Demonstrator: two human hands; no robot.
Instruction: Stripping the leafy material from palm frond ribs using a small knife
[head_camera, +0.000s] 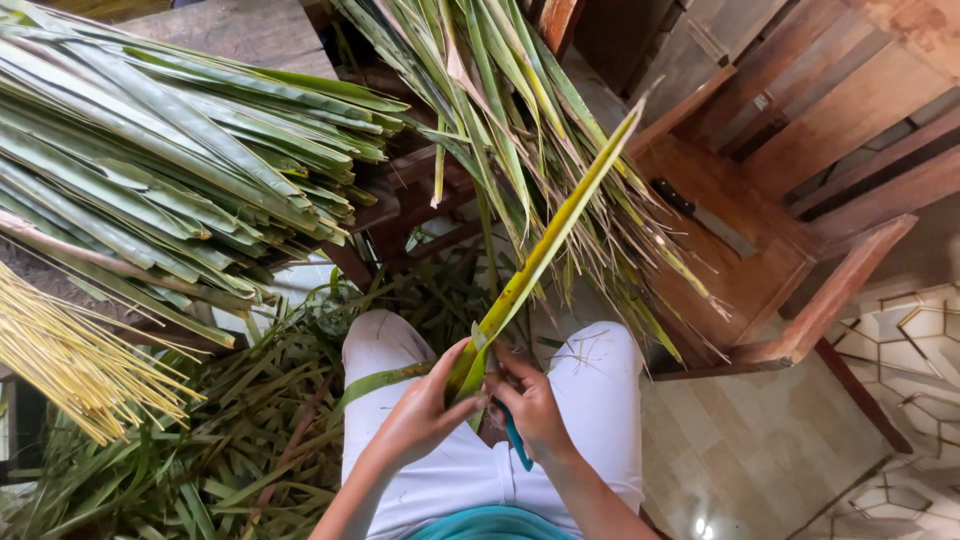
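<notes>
A long yellow-green palm leaf (545, 245) slants from my lap up to the right. My left hand (425, 410) grips its lower end from the left. My right hand (530, 400) is closed on a small tool with a teal handle (515, 440), pressed against the leaf's base. A loose green strip (375, 385) trails from the leaf across my left knee. Both hands rest over my white trousers.
A thick stack of green palm leaves (170, 170) lies at the left, with a bundle of thin yellow ribs (70, 365) below it. More leaves (500, 110) hang over a wooden chair (770, 250) that bears a knife (700, 215). Leaf scraps (200, 460) litter the floor.
</notes>
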